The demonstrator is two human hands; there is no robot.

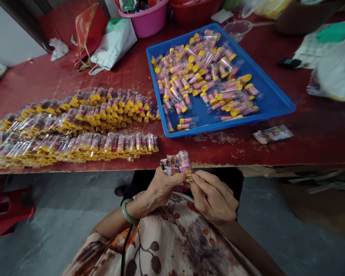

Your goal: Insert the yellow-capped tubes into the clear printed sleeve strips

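Close to my lap, just off the table's front edge, my left hand is closed around a few small clear tubes with printed labels. One labelled tube stands nearly upright at the right of this bunch. The fingertips of my right hand pinch the lower end of that tube. Its cap is mostly hidden by my fingers. Beyond my hands, a blue tray holds a loose heap of pink-filled tubes with yellow caps. To the left, labelled tubes lie stacked in long rows, yellow ends toward me.
A small pack of printed wrappers lies right of the tray on the red table. Bags, a pink basin and a clear bowl stand behind. A red stool is at lower left.
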